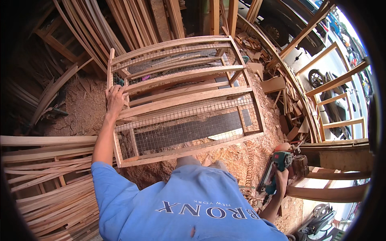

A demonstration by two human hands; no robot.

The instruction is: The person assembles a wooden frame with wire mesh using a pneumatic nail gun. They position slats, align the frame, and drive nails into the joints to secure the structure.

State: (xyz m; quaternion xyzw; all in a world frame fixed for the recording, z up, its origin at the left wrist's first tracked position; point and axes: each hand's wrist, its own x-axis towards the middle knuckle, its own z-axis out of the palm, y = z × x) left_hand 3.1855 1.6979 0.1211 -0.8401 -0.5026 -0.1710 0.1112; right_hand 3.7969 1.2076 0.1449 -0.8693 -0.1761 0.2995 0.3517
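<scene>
In front of me stands a wooden frame (193, 100) with several crosswise slats and wire mesh panels (189, 120) on its top and near side. My left hand (116, 97) is closed over the frame's left edge, about midway along that side. My right hand (282, 180) grips a green and black nail gun (281, 160), held low at the right and apart from the frame. The fingers around its handle are partly hidden. A coiled air hose (250, 166) lies close to the tool.
Stacked wooden strips (56, 176) fill the left side, and long boards (132, 22) lean at the back. Wood shavings (161, 176) cover the floor. Offcuts (289, 96) are heaped at the right, beside a wooden rail structure (337, 193). Motorcycles (335, 86) stand beyond.
</scene>
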